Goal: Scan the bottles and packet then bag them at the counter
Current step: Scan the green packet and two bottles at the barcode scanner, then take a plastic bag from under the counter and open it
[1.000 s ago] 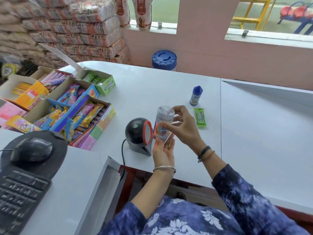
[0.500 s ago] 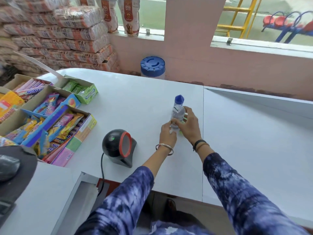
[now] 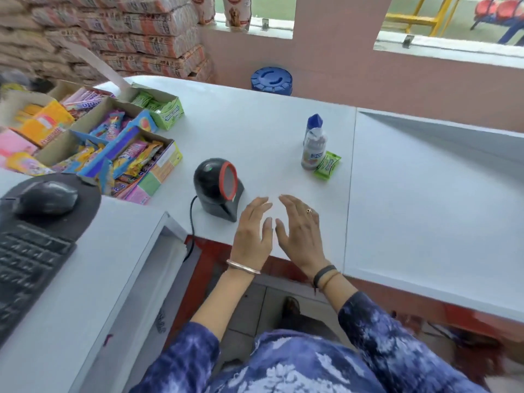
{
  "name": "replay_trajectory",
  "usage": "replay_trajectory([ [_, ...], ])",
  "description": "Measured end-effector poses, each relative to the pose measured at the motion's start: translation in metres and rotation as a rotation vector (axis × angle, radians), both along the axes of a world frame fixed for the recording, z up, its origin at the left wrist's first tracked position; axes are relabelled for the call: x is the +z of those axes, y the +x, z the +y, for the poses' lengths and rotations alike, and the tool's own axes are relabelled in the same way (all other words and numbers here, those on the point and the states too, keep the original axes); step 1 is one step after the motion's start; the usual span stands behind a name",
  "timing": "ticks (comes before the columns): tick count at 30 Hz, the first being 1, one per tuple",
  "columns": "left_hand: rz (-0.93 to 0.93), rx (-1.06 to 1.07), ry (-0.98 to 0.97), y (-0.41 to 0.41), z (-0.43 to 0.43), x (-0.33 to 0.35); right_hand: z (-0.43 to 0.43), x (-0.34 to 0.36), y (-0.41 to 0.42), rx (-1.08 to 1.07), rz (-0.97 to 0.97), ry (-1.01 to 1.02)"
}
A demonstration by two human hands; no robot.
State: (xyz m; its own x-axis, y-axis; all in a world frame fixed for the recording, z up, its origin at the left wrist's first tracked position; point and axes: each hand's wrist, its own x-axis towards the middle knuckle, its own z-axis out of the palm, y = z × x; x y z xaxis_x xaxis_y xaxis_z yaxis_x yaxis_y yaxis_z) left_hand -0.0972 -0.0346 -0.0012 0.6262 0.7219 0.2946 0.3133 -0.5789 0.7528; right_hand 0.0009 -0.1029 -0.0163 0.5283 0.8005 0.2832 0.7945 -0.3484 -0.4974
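Note:
A clear-capped bottle stands upright on the white counter, right in front of a blue-capped bottle. A small green packet lies against the clear bottle's right side. The black scanner with a red ring sits to the left of them. My left hand and my right hand hover side by side over the counter's near edge, fingers spread, holding nothing, well short of the bottles.
Open cardboard boxes of sweets crowd the left of the counter. A mouse and keyboard lie on a lower desk at left. A blue-lidded jar stands behind the counter. Stacked sacks fill the back left.
Both hands held the clear-capped bottle at the scanner, then set it down beside the blue-capped bottle and the packet. They have let go and drawn back to the near edge.

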Motion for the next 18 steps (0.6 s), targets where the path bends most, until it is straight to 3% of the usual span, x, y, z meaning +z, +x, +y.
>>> replay_trajectory([
  [5,0.077,0.052,-0.032,-0.115,-0.029,0.001,-0.008,0.003,-0.083,0.142,0.062,-0.035],
  [10,0.242,0.253,-0.018,-0.231,-0.053,-0.01,-0.016,-0.003,-0.18,0.307,0.119,-0.046],
  [14,0.472,0.487,-0.129,-0.282,-0.06,-0.007,-0.012,-0.011,-0.24,0.497,0.136,-0.096],
  [18,0.605,0.508,-0.134,-0.31,-0.06,-0.008,0.003,-0.012,-0.278,0.682,0.079,-0.172],
])
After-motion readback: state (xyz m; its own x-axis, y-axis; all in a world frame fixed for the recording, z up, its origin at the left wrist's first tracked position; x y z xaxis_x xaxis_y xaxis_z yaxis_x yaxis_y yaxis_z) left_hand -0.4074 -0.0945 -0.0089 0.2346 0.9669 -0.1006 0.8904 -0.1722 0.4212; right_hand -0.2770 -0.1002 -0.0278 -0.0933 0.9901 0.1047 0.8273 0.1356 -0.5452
